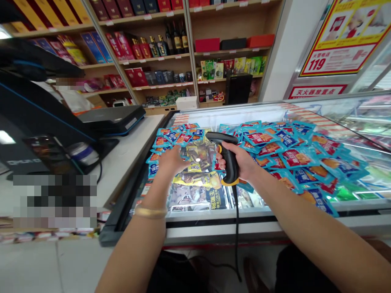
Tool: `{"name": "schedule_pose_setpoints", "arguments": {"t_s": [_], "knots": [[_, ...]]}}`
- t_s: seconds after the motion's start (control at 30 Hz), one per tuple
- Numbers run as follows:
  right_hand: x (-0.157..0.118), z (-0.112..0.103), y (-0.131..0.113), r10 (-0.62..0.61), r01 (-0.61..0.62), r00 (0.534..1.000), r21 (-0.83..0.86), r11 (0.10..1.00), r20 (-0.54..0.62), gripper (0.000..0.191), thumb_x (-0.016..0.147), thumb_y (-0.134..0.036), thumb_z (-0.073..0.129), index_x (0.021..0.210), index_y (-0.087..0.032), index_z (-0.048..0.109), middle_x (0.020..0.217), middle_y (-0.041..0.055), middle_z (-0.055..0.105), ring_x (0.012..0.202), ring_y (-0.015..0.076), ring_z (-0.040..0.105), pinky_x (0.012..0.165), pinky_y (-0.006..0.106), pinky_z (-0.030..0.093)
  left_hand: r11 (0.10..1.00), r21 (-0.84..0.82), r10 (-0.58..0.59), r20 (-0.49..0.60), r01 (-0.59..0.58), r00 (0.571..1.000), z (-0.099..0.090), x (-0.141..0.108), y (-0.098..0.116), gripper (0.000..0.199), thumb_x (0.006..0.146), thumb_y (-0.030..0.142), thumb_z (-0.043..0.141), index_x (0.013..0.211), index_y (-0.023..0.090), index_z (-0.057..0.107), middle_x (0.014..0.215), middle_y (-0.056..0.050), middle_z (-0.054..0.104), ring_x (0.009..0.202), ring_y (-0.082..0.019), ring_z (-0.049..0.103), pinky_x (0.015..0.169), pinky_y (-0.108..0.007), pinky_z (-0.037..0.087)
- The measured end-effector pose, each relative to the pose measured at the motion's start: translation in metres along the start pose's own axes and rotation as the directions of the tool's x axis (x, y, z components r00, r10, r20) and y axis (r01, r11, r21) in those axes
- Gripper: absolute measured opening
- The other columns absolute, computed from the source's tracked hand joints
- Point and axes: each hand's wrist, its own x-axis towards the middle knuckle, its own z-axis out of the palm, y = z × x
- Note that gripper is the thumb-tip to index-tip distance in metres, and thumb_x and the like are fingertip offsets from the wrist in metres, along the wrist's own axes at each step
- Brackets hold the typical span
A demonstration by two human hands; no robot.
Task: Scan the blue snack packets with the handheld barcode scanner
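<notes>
My right hand (238,160) is wrapped around the grip of a black barcode scanner (229,165) with yellow trim, and its cable hangs down past the freezer's front edge. A large pile of blue snack packets (295,156) with red or dark-blue labels spreads over the glass top to the right of it. My left hand (171,162), with a gold bracelet (150,212) on the wrist, reaches over the glass beside a smaller group of the same packets (183,139). Its fingers are mostly hidden behind the hand and blurred, so a hold cannot be made out.
Beneath the glass of the chest freezer (207,232), yellow and grey food bags (198,191) show. A counter (131,152) at left bears a black checkout machine (36,118) and a flat scale (113,118). Shelves (152,57) with bottles and boxes stand behind.
</notes>
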Motion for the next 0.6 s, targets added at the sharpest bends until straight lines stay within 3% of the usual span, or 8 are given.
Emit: {"name": "schedule_pose_setpoints", "arguments": {"t_s": [0.1, 0.17, 0.2, 0.27, 0.33, 0.37, 0.47, 0.6], "knots": [[-0.002, -0.002, 0.0, -0.015, 0.015, 1.0, 0.02, 1.0, 0.006, 0.019, 0.084, -0.033, 0.057, 0.077, -0.015, 0.058, 0.058, -0.0009, 0.054, 0.044, 0.0075, 0.045, 0.043, 0.019, 0.042, 0.96, -0.276, 0.019, -0.078, -0.04, 0.997, 0.003, 0.001, 0.005, 0.076, 0.059, 0.038, 0.075, 0.129, 0.023, 0.05, 0.112, -0.012, 0.065, 0.101, -0.03, 0.063, 0.086, -0.039, 0.048], [-0.004, -0.003, 0.0, -0.026, 0.025, 0.999, 0.032, 0.999, 0.019, 0.019, 0.083, -0.034, 0.059, 0.078, -0.015, 0.058, 0.059, -0.0008, 0.054, 0.044, 0.0072, 0.045, 0.043, 0.019, 0.041, 0.803, -0.593, -0.018, -0.124, -0.059, 0.992, 0.004, 0.001, 0.008, 0.069, 0.059, 0.034, 0.075, 0.124, 0.022, 0.054, 0.11, -0.009, 0.064, 0.089, -0.023, 0.066, 0.08, -0.035, 0.051], [-0.004, -0.003, -0.001, -0.027, 0.026, 0.999, 0.036, 0.999, 0.025, 0.019, 0.082, -0.034, 0.059, 0.078, -0.015, 0.058, 0.059, -0.0009, 0.054, 0.045, 0.0071, 0.045, 0.043, 0.019, 0.041, 0.654, -0.755, -0.046, -0.106, -0.05, 0.993, 0.003, 0.002, 0.01, 0.061, 0.062, 0.033, 0.074, 0.119, 0.021, 0.056, 0.107, -0.008, 0.065, 0.084, -0.02, 0.066, 0.077, -0.033, 0.052], [-0.005, -0.004, -0.001, -0.019, 0.018, 0.999, 0.036, 0.999, 0.036, 0.019, 0.082, -0.035, 0.06, 0.079, -0.016, 0.058, 0.06, -0.001, 0.054, 0.045, 0.0071, 0.045, 0.043, 0.018, 0.041, 0.249, -0.968, -0.058, 0.018, 0.032, 0.998, 0.001, 0.003, 0.013, 0.043, 0.069, 0.036, 0.068, 0.108, 0.019, 0.058, 0.096, -0.005, 0.066, 0.077, -0.017, 0.067, 0.073, -0.032, 0.054], [-0.005, -0.006, 0.0, -0.008, 0.007, 0.999, 0.026, 1.0, 0.043, 0.02, 0.081, -0.035, 0.061, 0.079, -0.016, 0.058, 0.06, -0.0011, 0.054, 0.046, 0.0072, 0.045, 0.043, 0.018, 0.041, -0.123, -0.981, 0.022, 0.146, 0.147, 0.989, -0.001, 0.004, 0.014, 0.033, 0.077, 0.041, 0.061, 0.1, 0.017, 0.058, 0.087, -0.004, 0.067, 0.078, -0.017, 0.068, 0.073, -0.033, 0.056], [-0.005, -0.006, 0.0, -0.001, 0.0, 0.999, 0.016, 1.0, 0.044, 0.02, 0.081, -0.035, 0.061, 0.079, -0.016, 0.058, 0.061, -0.001, 0.054, 0.046, 0.0073, 0.046, 0.043, 0.018, 0.041, -0.243, -0.95, 0.074, 0.182, 0.194, 0.981, -0.002, 0.004, 0.014, 0.033, 0.079, 0.043, 0.057, 0.098, 0.016, 0.058, 0.086, -0.005, 0.068, 0.08, -0.018, 0.068, 0.073, -0.033, 0.056], [-0.005, -0.005, 0.002, 0.019, -0.018, 0.999, -0.026, 1.0, 0.044, 0.02, 0.081, -0.035, 0.061, 0.078, -0.015, 0.058, 0.06, -0.0007, 0.055, 0.046, 0.0077, 0.047, 0.043, 0.019, 0.043, -0.386, -0.886, 0.165, 0.207, 0.257, 0.964, -0.002, 0.006, 0.013, 0.034, 0.084, 0.043, 0.053, 0.098, 0.014, 0.059, 0.09, -0.008, 0.07, 0.088, -0.021, 0.069, 0.076, -0.035, 0.057], [-0.006, -0.002, 0.004, 0.035, -0.03, 0.997, -0.072, 0.997, 0.066, 0.02, 0.082, -0.034, 0.061, 0.078, -0.014, 0.06, 0.06, -0.0006, 0.054, 0.046, 0.0074, 0.047, 0.042, 0.018, 0.042, -0.409, -0.874, 0.187, 0.199, 0.261, 0.962, 0.002, 0.007, 0.014, 0.03, 0.085, 0.038, 0.053, 0.102, 0.014, 0.059, 0.093, -0.009, 0.071, 0.093, -0.023, 0.069, 0.082, -0.038, 0.057]]}}
